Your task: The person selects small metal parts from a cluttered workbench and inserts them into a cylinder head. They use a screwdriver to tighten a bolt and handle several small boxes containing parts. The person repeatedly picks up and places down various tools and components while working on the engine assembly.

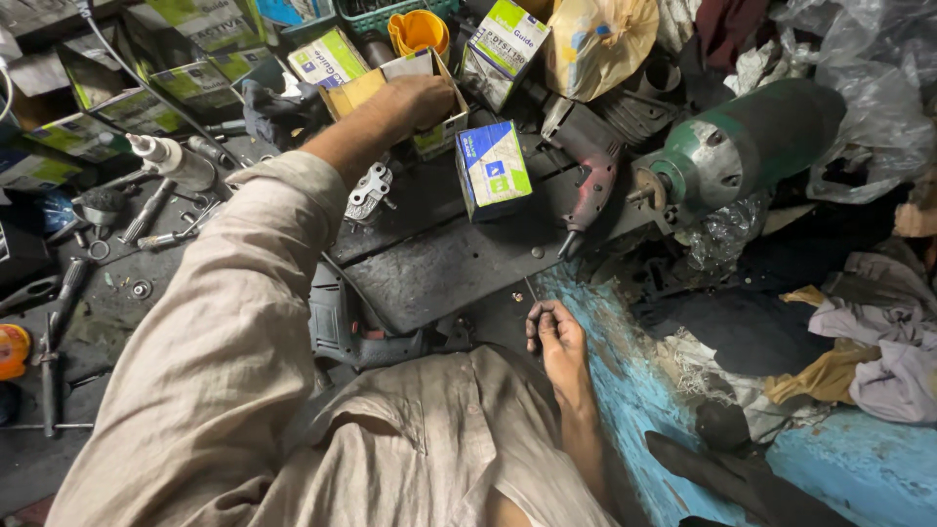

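My left hand [422, 100] reaches far forward into an open cardboard box [431, 70]; its fingers are hidden inside, so what they grip cannot be made out. A small blue, white and green carton [493, 168] stands just right of that box. My right hand [554, 334] rests near my body on the dark bench, pinching a thin metal pin [530, 289] that points up and away. A grey power drill body [344, 324] lies partly hidden under my left sleeve.
A green cylindrical motor [747, 144] and a red-handled tool [592, 171] lie at the right. Several printed cartons [205, 29], an orange cup [419, 30] and a white tube [171, 156] crowd the back. Screwdrivers [61, 293] lie left. Rags [878, 342] pile on the blue ledge [869, 468].
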Motion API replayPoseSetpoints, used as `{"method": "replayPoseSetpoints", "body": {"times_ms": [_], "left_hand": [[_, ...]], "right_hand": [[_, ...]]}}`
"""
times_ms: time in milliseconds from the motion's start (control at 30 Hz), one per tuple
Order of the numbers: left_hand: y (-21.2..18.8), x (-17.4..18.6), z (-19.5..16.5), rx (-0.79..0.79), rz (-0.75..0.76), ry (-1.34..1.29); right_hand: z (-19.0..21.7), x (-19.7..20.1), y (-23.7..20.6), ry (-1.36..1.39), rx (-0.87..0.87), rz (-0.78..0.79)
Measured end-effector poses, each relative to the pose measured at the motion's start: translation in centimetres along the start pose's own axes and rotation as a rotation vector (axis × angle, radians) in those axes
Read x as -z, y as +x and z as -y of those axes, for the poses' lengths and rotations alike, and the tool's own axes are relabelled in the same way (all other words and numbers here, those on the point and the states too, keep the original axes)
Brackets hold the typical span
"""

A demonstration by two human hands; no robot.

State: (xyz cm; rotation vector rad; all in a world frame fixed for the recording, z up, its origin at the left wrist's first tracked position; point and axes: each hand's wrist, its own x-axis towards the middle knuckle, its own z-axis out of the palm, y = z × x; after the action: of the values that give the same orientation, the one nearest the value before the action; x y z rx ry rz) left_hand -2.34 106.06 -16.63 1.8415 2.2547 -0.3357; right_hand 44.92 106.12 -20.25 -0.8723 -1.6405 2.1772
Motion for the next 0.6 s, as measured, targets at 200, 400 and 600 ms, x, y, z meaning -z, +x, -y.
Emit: {"method": "replayPoseSetpoints", "body": {"times_ms": [200, 400, 600], "left_hand": [[-4.7, 5.3, 0.0, 0.275, -0.045, -0.343], [-16.6, 7.3, -4.9, 0.089, -0.768, -1.127], [-20.9, 3.1, -12.5, -0.065, -0.594, -2.261]], "right_hand": [[0.7, -0.1, 0.2, -0.032, 0.05, 0.012], [1.3, -0.7, 0.3, -0.011, 0.064, -0.021], [2.9, -3.1, 1.8, 0.034, 0.171, 0.069]]}}
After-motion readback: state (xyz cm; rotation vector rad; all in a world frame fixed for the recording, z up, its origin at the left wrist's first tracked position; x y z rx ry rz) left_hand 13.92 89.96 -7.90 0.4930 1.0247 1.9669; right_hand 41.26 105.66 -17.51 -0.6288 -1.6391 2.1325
